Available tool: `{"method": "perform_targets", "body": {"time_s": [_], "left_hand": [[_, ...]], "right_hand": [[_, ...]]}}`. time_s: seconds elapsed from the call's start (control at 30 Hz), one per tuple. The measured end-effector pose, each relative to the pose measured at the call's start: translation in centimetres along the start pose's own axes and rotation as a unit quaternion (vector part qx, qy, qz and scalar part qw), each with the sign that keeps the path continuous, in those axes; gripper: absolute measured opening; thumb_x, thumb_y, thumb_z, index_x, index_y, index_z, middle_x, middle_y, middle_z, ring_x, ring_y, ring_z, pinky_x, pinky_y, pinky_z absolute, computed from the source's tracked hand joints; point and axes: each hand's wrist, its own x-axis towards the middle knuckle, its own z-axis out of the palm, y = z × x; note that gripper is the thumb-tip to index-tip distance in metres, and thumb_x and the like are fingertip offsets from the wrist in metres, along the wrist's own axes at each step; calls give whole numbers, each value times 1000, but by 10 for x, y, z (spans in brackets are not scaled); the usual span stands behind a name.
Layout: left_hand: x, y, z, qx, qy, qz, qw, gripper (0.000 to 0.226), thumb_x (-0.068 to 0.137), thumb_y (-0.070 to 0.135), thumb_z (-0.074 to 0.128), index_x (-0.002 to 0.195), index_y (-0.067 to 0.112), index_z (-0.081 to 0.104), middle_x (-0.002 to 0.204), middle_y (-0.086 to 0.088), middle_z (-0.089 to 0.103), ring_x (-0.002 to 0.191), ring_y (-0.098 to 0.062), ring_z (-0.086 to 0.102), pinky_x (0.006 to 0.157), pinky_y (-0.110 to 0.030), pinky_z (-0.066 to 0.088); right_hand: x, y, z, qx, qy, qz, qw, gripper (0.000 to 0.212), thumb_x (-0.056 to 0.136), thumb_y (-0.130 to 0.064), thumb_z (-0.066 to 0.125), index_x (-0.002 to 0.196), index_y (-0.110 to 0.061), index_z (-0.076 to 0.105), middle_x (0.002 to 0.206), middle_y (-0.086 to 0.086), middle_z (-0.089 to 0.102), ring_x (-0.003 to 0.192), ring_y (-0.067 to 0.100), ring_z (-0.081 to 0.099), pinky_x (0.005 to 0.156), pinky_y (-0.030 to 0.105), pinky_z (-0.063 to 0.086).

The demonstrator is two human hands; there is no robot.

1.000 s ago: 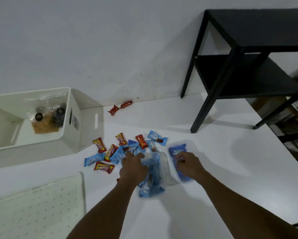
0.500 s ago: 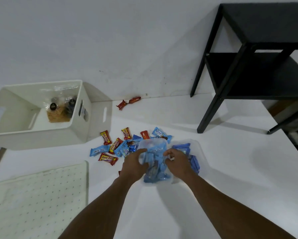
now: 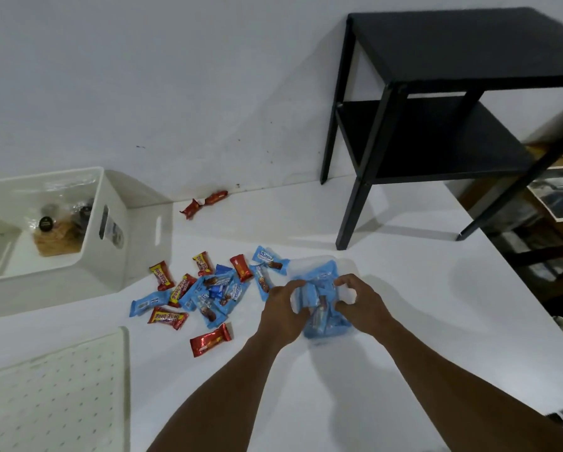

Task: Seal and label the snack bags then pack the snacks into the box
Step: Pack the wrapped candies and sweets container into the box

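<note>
A clear snack bag (image 3: 320,305) stuffed with blue-wrapped snacks lies on the white table. My left hand (image 3: 283,309) grips its left side and my right hand (image 3: 360,303) grips its right side, fingers curled over the bag's top edge. To the left lies a loose pile of blue and red snacks (image 3: 208,293), with one red bar (image 3: 210,344) nearer me. The white box (image 3: 110,220) stands at the far left and holds a clear bag of brown snacks (image 3: 56,238).
A white perforated board (image 3: 50,393) lies at the near left. Two red snacks (image 3: 203,203) lie by the wall. A black side table (image 3: 436,102) stands on the table's far right. The table's right edge (image 3: 534,298) drops to cluttered shelves.
Both hands came together on the filled bag and shifted it slightly right, away from the loose pile. The red bar near me is now uncovered.
</note>
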Motion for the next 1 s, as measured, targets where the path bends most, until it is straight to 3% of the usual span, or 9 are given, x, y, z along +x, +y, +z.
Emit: {"method": "perform_targets", "body": {"time_s": [0.07, 0.17, 0.3, 0.4, 0.5, 0.63, 0.77, 0.9, 1.0], "left_hand": [[1, -4, 3, -24, -33, 1, 999, 59, 89, 22, 67, 140, 36, 42, 130, 4, 55, 124, -23, 54, 99, -36, 50], [0, -6, 3, -109, -91, -21, 990, 65, 91, 15, 62, 145, 36, 30, 131, 10, 46, 123, -23, 52, 67, -34, 61], [-2, -9, -6, -123, -58, 3, 991, 65, 88, 8, 68, 142, 28, 38, 141, -2, 51, 129, -27, 53, 99, -47, 53], [-2, -15, -33, -144, -34, 13, 989, 64, 83, 5, 74, 139, 15, 45, 136, -12, 58, 126, -32, 57, 104, -54, 47], [0, -11, -81, -132, 5, 37, 991, 60, 84, 13, 77, 137, 19, 49, 131, -4, 62, 121, -22, 61, 101, -48, 52], [-2, 1, -170, -126, 84, 47, 987, 59, 83, 16, 78, 131, 37, 49, 127, -1, 64, 108, -21, 67, 91, -42, 58], [-17, 2, -271, -90, 171, 63, 979, 63, 84, 17, 77, 139, 33, 50, 105, 3, 64, 82, -17, 60, 76, -45, 59], [-47, -10, -369, -82, 225, 74, 968, 64, 83, 19, 78, 137, 39, 50, 97, 13, 58, 80, -7, 59, 62, -26, 56], [-72, -37, -440, -79, 254, 63, 962, 63, 84, 15, 76, 134, 43, 50, 113, -1, 62, 100, -22, 64, 73, -37, 62]], "right_hand": [[-1, -2, 3, 37, -3, 5, 999, 38, 86, -12, 67, 113, -36, 55, 108, -12, 54, 89, 9, 56, 64, 10, 44], [-4, -6, 6, 86, -30, 25, 996, 35, 90, -8, 63, 114, -30, 53, 99, -12, 52, 85, 11, 59, 63, 22, 53], [-6, -17, 8, 95, -42, 24, 994, 30, 92, -13, 64, 115, -28, 53, 103, -3, 57, 88, 18, 63, 56, 20, 49], [0, -43, 9, 92, -60, 9, 994, 28, 92, -19, 66, 115, -28, 53, 100, -6, 57, 83, 12, 61, 52, 17, 50], [13, -91, 10, 91, -73, -33, 993, 27, 92, -23, 66, 114, -31, 53, 99, -14, 56, 86, 10, 61, 51, 17, 50], [30, -180, 20, 86, -72, -116, 987, 28, 89, -19, 68, 111, -30, 56, 94, 5, 63, 76, 18, 61, 52, 26, 50], [33, -284, 43, 80, -71, -203, 973, 32, 87, -17, 68, 114, -28, 55, 98, 15, 65, 73, 24, 58, 61, 35, 49], [24, -380, 86, 94, -76, -269, 956, 33, 87, -18, 67, 114, -32, 53, 103, 4, 64, 90, 23, 66, 71, 41, 60], [14, -444, 136, 105, -81, -300, 945, 33, 88, -21, 67, 114, -34, 52, 94, -7, 60, 81, 13, 63, 59, 24, 54]]}}
